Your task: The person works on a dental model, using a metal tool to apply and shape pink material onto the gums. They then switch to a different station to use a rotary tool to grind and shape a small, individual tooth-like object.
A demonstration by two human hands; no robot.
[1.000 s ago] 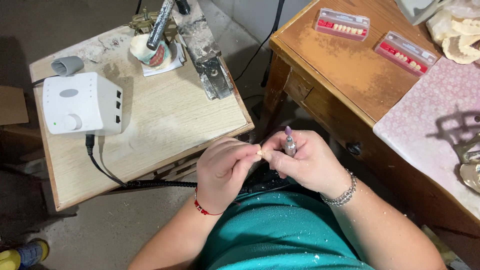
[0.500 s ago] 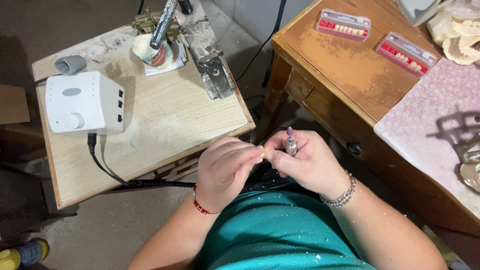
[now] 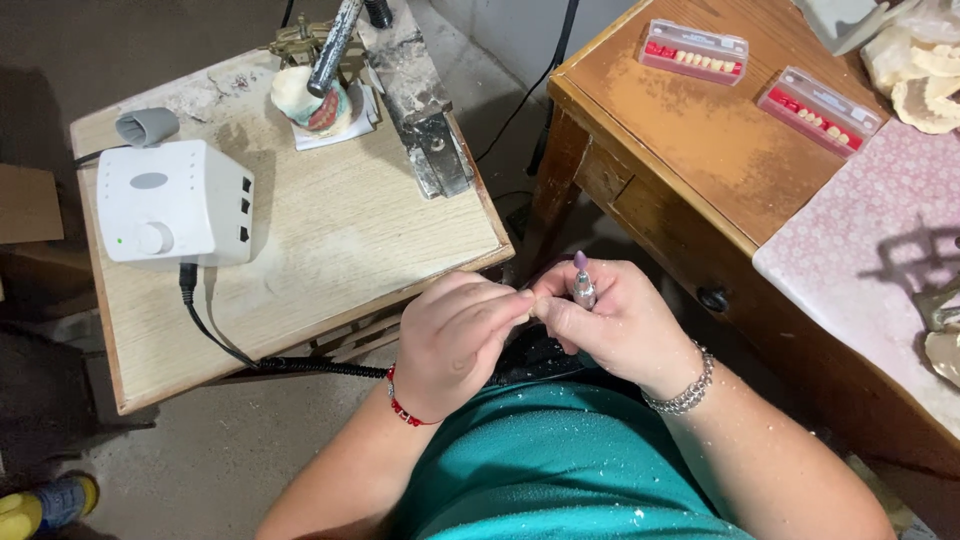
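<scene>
My right hand [image 3: 620, 325] grips a slim grinding handpiece [image 3: 581, 280] with a purple tip pointing up. My left hand [image 3: 455, 335] is closed, its fingertips pinching a small pale piece [image 3: 527, 296] pressed against the right thumb; the piece is almost wholly hidden by fingers. Both hands meet above my lap, just off the front corner of the small wooden table [image 3: 330, 250]. A red bead bracelet circles the left wrist and a silver chain bracelet the right.
On the small table stand a white motor control box [image 3: 175, 205] with a black cable [image 3: 215, 340], a dental cast on an articulator [image 3: 315, 95] and a metal bar [image 3: 420, 120]. The brown desk [image 3: 700, 150] at right holds two trays of artificial teeth [image 3: 692, 50] and a pink cloth [image 3: 880, 250].
My left fingers have curled further over the small piece, hiding it more. The hands have stayed in nearly the same place.
</scene>
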